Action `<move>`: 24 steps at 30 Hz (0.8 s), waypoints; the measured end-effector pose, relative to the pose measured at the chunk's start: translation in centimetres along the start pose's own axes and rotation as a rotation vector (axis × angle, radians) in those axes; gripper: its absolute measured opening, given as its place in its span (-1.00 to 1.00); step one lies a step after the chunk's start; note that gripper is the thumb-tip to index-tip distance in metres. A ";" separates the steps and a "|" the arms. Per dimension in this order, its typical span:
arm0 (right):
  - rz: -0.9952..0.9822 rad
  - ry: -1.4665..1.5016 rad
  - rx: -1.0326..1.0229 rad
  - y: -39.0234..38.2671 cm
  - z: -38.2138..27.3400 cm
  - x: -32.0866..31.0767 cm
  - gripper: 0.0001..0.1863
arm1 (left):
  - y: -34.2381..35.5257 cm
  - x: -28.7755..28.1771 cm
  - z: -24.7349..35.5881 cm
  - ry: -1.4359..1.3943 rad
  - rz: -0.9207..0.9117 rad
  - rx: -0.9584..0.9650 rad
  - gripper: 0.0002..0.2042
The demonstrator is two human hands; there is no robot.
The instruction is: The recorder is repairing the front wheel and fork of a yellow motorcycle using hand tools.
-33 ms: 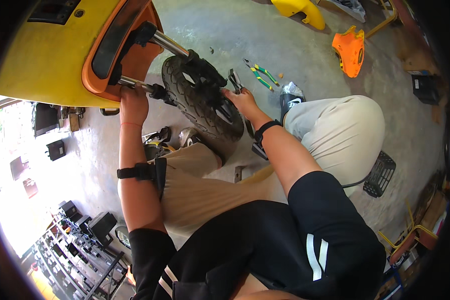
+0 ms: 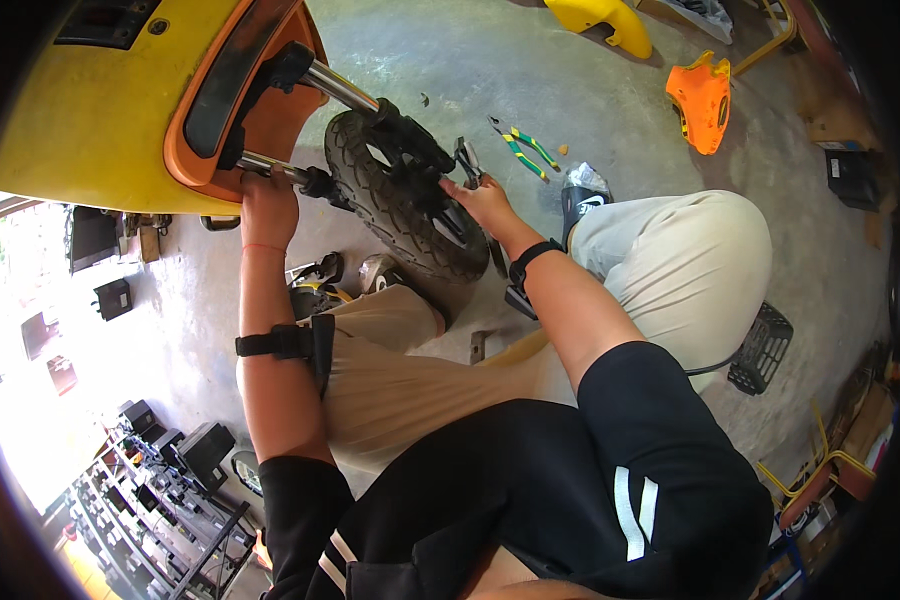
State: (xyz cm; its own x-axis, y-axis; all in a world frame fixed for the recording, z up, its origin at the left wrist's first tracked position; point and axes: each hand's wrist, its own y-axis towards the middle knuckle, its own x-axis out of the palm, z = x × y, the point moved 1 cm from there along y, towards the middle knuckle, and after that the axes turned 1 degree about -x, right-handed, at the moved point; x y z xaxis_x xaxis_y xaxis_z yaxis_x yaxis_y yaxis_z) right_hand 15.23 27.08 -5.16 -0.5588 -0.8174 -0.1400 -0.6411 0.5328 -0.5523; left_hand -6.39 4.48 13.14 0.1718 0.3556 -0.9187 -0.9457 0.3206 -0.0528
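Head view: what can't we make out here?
All in the head view:
Left grip: fingertips and how they close at the fork tube, hidden by the hand itself.
Right grip: its exact hold on the metal tool, hidden by the hand.
Wheel: hub, partly behind the dark fork leg.
Yellow body: rest cut off by top edge and dark lens rim.
Rack: parts too small.

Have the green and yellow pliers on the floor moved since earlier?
No, the pliers show no visible shift against the orange panel lying on the floor.
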 end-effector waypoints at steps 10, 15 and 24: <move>-0.092 -0.090 -0.309 -1.4 -1.8 0.8 -0.21 | -0.4 0.4 1.0 0.201 0.030 0.111 -0.68; -0.012 -0.142 -0.312 -2.6 -2.5 0.8 -0.26 | -1.4 0.2 2.2 0.488 0.144 0.329 -0.68; 0.029 -0.254 -0.352 -0.8 -0.7 0.2 -0.26 | -2.1 -0.6 2.9 0.100 0.186 0.033 -0.63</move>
State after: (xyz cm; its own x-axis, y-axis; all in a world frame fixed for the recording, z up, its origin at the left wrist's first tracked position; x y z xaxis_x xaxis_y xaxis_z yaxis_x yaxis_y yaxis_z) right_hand 15.29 26.66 -4.16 -0.4599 -0.8056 -0.3735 -0.7922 0.5623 -0.2373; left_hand -3.72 6.21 14.91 -0.0350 0.3227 -0.9458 -0.9488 0.2866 0.1330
